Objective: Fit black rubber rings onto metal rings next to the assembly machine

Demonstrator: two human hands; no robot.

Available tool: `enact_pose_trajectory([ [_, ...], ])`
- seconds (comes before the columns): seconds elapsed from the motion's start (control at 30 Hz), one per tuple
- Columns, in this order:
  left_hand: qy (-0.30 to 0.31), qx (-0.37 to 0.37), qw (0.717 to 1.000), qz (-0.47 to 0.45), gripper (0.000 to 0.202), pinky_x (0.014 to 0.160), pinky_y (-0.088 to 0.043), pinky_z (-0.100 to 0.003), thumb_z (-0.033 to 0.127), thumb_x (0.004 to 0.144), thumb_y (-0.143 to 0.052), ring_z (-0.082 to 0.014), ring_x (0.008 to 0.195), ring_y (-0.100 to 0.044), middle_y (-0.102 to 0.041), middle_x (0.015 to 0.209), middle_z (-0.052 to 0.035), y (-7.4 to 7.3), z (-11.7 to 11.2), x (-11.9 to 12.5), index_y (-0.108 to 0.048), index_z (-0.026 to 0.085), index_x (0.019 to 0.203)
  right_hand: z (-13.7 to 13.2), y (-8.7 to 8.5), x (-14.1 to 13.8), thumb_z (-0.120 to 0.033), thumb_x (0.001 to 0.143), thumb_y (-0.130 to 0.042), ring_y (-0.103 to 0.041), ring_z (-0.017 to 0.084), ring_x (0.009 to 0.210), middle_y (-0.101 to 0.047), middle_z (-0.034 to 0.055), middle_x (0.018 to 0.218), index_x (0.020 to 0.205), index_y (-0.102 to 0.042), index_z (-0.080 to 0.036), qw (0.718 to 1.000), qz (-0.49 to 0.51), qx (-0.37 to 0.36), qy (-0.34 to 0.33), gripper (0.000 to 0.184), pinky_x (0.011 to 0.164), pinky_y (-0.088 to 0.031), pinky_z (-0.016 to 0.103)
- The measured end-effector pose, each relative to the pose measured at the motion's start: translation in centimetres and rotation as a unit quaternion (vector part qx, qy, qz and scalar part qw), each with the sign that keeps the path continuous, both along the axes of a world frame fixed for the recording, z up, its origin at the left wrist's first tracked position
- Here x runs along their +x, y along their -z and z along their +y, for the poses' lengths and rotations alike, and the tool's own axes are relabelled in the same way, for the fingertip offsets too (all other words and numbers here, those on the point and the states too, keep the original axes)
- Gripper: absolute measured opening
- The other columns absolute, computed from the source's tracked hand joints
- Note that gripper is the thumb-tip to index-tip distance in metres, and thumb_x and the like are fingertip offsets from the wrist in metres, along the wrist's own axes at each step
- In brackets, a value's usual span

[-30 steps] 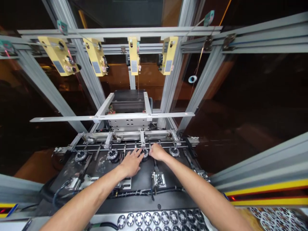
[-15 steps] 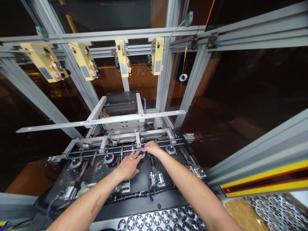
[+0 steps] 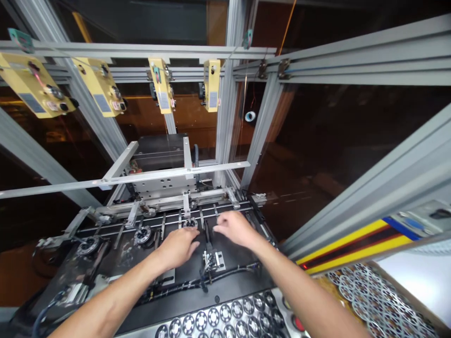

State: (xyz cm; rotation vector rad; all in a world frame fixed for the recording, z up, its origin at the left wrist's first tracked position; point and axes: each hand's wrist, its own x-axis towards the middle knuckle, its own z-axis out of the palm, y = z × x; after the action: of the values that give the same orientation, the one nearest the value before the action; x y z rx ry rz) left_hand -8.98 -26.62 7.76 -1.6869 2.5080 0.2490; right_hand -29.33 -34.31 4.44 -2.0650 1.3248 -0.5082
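Note:
Both my arms reach into a machine over its black bed (image 3: 232, 274). My left hand (image 3: 178, 246) hovers just in front of a round black-and-silver part (image 3: 190, 224) seated on its fixture; its fingers are loosely curled and nothing shows in them. My right hand (image 3: 235, 227) is to the right of that part, fingers bent and pointing left, with nothing visible in it. Two more round parts (image 3: 143, 233) sit on fixtures further left, the far one (image 3: 88, 244) near the bed's left end.
A tray of several round parts (image 3: 225, 319) lies at the near edge. Stacked stamped metal rings (image 3: 373, 300) fill a bin at the lower right. Aluminium frame posts (image 3: 260, 131), a cross bar (image 3: 141, 176) and yellow hanging units (image 3: 162, 84) stand above the bed. Cables (image 3: 197, 283) cross the bed.
Both hands have drawn back from the middle round part toward me, leaving it on its fixture. The view has swung to the right, so the machine sits further left.

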Motion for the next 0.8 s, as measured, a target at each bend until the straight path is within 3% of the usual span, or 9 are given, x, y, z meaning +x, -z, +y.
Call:
enact_pose_trajectory([
  [0.07, 0.051, -0.013, 0.998, 0.020, 0.038, 0.109, -0.036, -0.037, 0.024, 0.095, -0.043, -0.0195, 0.128, -0.048, -0.053, 0.137, -0.0106, 0.5, -1.3, -2.4, -0.055, 0.013, 0.129, -0.6, 0.1, -3.8, -0.026, 0.081, -0.067, -0.060, 0.017, 0.086, -0.065, 0.0031, 0.082, 0.079, -0.064, -0.013, 0.996, 0.056, 0.005, 0.066, 0.014, 0.088, -0.047, 0.039],
  [0.13, 0.095, -0.011, 0.995, 0.022, 0.043, 0.112, -0.032, -0.041, 0.020, 0.091, -0.050, -0.0221, 0.136, -0.038, -0.045, 0.144, -0.0119, 1.6, -3.0, -4.8, -0.050, 0.011, 0.134, -2.1, 0.9, -6.5, -0.021, 0.082, -0.066, -0.060, 0.018, 0.093, -0.065, 0.0060, 0.092, 0.086, -0.064, -0.012, 0.989, 0.093, 0.012, 0.118, 0.011, 0.091, -0.046, 0.041],
  [0.2, 0.118, -0.003, 0.993, 0.010, 0.057, 0.112, -0.030, -0.046, 0.020, 0.086, -0.058, -0.0269, 0.140, -0.029, -0.035, 0.150, -0.0147, 3.0, -4.8, -6.7, -0.042, 0.010, 0.140, -3.8, 1.9, -7.5, -0.020, 0.080, -0.068, -0.059, 0.019, 0.098, -0.064, 0.0068, 0.100, 0.095, -0.064, -0.012, 0.989, 0.097, 0.018, 0.110, 0.017, 0.093, -0.046, 0.042],
  [0.37, 0.121, 0.002, 0.992, -0.026, 0.077, 0.111, -0.027, -0.054, 0.027, 0.081, -0.066, -0.0339, 0.142, -0.020, -0.020, 0.156, -0.0166, 5.2, -7.3, -8.6, -0.030, 0.012, 0.147, -5.5, 3.5, -6.4, -0.023, 0.082, -0.068, -0.062, 0.017, 0.094, -0.067, 0.0043, 0.096, 0.092, -0.066, -0.011, 0.996, 0.070, 0.045, 0.034, 0.015, 0.090, -0.049, 0.038],
  [0.53, 0.127, 0.014, 0.991, -0.045, 0.079, 0.112, -0.026, -0.054, 0.030, 0.080, -0.068, -0.0336, 0.142, -0.019, -0.019, 0.157, -0.0144, 5.5, -7.5, -9.0, -0.030, 0.014, 0.148, -5.6, 4.1, -6.2, -0.023, 0.088, -0.060, -0.063, 0.015, 0.089, -0.067, 0.0040, 0.090, 0.087, -0.065, -0.011, 0.990, 0.102, 0.078, 0.055, 0.013, 0.086, -0.051, 0.034],
  [0.67, 0.123, 0.023, 0.990, -0.058, 0.084, 0.112, -0.027, -0.051, 0.030, 0.078, -0.070, -0.0334, 0.142, -0.021, -0.017, 0.157, -0.0159, 5.4, -7.4, -9.4, -0.028, 0.013, 0.148, -6.8, 3.6, -6.2, -0.026, 0.088, -0.061, -0.063, 0.016, 0.087, -0.065, 0.0054, 0.090, 0.086, -0.064, -0.010, 0.976, 0.173, 0.113, 0.065, 0.017, 0.081, -0.052, 0.033],
  [0.8, 0.116, 0.034, 0.990, -0.068, 0.088, 0.111, -0.030, -0.052, 0.029, 0.075, -0.072, -0.0345, 0.141, -0.024, -0.016, 0.157, -0.0159, 5.3, -7.3, -9.7, -0.027, 0.014, 0.149, -8.7, 2.4, -5.8, -0.025, 0.085, -0.065, -0.063, 0.016, 0.087, -0.065, 0.0038, 0.090, 0.086, -0.063, -0.008, 0.964, 0.217, 0.151, -0.003, 0.017, 0.080, -0.053, 0.034],
])
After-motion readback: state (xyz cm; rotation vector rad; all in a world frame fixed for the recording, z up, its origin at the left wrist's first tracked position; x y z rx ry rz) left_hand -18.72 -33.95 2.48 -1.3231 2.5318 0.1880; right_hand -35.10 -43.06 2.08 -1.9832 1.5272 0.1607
